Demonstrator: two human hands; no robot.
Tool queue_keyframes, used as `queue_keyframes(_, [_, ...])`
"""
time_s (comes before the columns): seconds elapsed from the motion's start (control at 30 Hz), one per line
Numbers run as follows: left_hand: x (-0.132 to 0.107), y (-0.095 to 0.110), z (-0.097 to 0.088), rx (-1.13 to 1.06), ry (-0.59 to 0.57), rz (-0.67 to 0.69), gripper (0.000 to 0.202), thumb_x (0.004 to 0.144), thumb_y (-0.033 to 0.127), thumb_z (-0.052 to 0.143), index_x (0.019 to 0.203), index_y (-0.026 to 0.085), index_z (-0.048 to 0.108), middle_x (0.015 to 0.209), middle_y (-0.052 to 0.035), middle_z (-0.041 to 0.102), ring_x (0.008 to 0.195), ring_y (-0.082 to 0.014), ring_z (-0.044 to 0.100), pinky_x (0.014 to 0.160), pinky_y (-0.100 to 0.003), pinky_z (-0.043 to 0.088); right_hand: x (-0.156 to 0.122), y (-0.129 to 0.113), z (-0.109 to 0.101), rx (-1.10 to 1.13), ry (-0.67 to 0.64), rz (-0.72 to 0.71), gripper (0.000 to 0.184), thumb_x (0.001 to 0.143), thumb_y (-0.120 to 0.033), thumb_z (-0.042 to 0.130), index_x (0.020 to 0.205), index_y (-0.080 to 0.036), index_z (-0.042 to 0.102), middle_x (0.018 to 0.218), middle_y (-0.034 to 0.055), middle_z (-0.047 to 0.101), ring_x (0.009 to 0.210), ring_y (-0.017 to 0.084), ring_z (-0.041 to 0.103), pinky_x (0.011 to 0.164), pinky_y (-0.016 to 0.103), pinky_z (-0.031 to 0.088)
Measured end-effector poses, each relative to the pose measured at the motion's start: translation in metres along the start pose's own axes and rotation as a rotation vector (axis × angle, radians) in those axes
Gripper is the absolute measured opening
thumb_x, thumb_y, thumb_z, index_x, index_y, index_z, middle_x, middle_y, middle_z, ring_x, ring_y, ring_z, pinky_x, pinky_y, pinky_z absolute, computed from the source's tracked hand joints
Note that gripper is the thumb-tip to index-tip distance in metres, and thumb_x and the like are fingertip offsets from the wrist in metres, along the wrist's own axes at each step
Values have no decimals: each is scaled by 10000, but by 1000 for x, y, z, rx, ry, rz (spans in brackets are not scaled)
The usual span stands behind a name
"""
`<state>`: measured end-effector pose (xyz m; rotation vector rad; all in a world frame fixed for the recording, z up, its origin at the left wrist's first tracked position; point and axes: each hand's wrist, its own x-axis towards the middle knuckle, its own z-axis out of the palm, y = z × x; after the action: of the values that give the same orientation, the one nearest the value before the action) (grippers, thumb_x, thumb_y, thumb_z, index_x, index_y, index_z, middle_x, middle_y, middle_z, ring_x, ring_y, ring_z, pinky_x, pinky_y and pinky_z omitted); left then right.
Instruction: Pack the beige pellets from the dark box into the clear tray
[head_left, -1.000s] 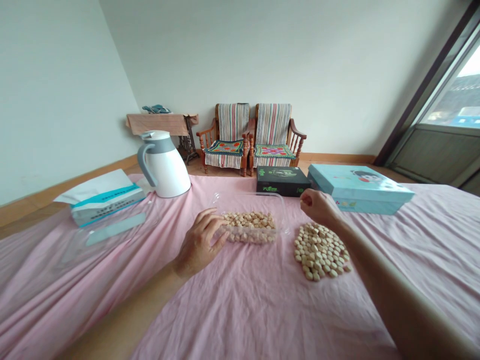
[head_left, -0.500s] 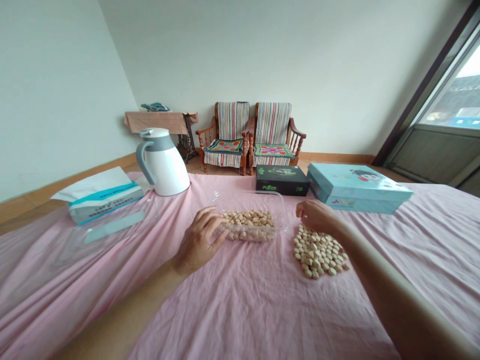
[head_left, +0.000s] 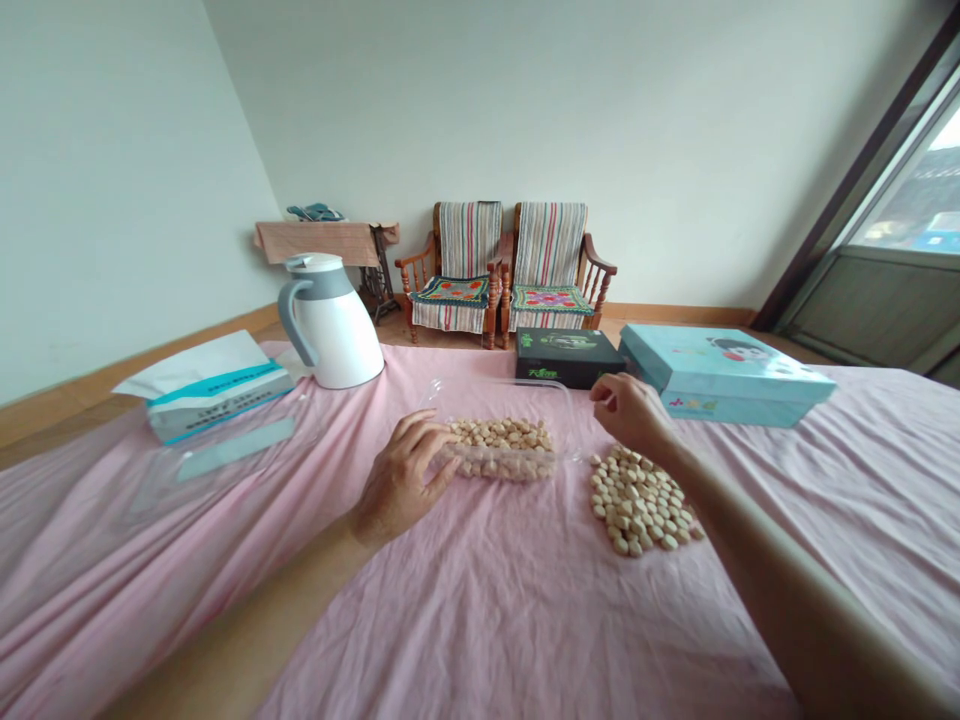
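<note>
Pink cloth (head_left: pixel 480 590) lies wrinkled; toward its far edge, if my loose left hand (head_left: pixel 401 470) jerks the tub (head_left: pixel 564 430), bits (head_left: pixel 501 434) could spill; they cover its bottom; a pile (head_left: pixel 640 502) sits off its right end; my right hand (head_left: pixel 631 408) is pinched narrow; I can't tell what either holds.

Bare left forearm (head_left: pixel 262 635), bare right forearm (head_left: pixel 784 600): both slim, smooth, tapering to narrow wrists. Wrists bare too. Left hand (head_left: pixel 401 472): bare, long slender fingers, thumb visible. Right hand (head_left: pixel 634 410): bare, fingertips hard to make out.
</note>
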<state>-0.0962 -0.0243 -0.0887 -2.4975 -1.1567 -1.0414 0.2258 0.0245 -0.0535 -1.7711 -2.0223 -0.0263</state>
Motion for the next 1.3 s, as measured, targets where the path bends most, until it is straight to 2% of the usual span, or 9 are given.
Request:
queue_keyframes(0.07, [0, 0, 0, 1, -1, 6, 149, 852, 205, 542, 998, 185, 564, 999, -66, 611, 1179, -250, 478, 1019, -439, 425, 0, -13, -7, 262, 75, -44, 138, 746, -216, 520, 820, -167, 626, 790, 59, 662, 695, 152, 599, 663, 250, 434])
queue_keyframes(0.2, [0, 0, 0, 5, -1, 9, 139, 861, 207, 538, 996, 181, 561, 994, -67, 608, 1183, -249, 473, 1026, -435, 417, -2, -29, -16, 707, 26, -119, 254, 788, -312, 505, 965, -161, 606, 843, 61, 691, 735, 159, 640, 659, 256, 474])
queue_keyframes(0.33, [1, 1, -1, 3, 3, 14, 131, 866, 210, 536, 993, 185, 556, 989, -65, 608, 1184, -250, 472, 1020, -433, 421, -2, -16, -14, 309, 0, -31, 179, 769, -207, 493, 839, -166, 653, 732, 47, 686, 696, 159, 631, 652, 247, 443])
queue_keyframes(0.47, [2, 1, -1, 0, 3, 15, 138, 863, 210, 536, 999, 192, 552, 998, -64, 608, 1182, -255, 472, 1013, -440, 426, -9, -4, -3, -175, -405, -113, 154, 713, -130, 526, 740, -154, 675, 807, 96, 708, 765, 203, 644, 639, 257, 408])
queue_keyframes(0.57, [1, 0, 0, 1, 4, 12, 140, 860, 206, 539, 999, 196, 553, 1001, -61, 607, 1186, -253, 470, 1017, -441, 422, -15, -7, 8, -315, -516, -175, 204, 716, -135, 526, 847, -128, 683, 914, 147, 707, 864, 254, 648, 641, 276, 405])
queue_keyframes(0.77, [-1, -1, 0, -1, -2, 1, 168, 859, 208, 539, 1025, 190, 553, 1033, -70, 609, 1200, -252, 472, 1028, -443, 424, -9, 0, 9, -271, -427, -120, 181, 687, -121, 514, 797, -150, 655, 840, 110, 694, 817, 225, 637, 628, 268, 388])
queue_keyframes(0.97, [-2, -1, 2, -23, 44, -13, 371, 853, 208, 543, 1219, 191, 482, 1223, -92, 566, 1278, -252, 431, 1079, -460, 395, -1, -8, -12, 107, 28, -69, 134, 715, -167, 525, 807, -177, 621, 771, 46, 654, 706, 153, 605, 660, 247, 433])
queue_keyframes(1.17, [-1, -2, 1, -9, 23, -2, 319, 846, 210, 538, 1164, 200, 531, 1175, -90, 594, 1253, -260, 453, 1058, -470, 416, -5, -39, -17, 825, -30, -170, 262, 774, -313, 562, 991, -170, 601, 910, 63, 695, 823, 166, 669, 742, 280, 515])
queue_keyframes(1.3, [-1, -2, 1, -10, 16, 11, 294, 856, 213, 536, 1149, 198, 519, 1151, -85, 595, 1237, -254, 455, 1053, -465, 414, -2, -18, -19, 508, -66, -118, 191, 799, -247, 513, 914, -166, 644, 813, 58, 700, 772, 177, 669, 714, 280, 499])
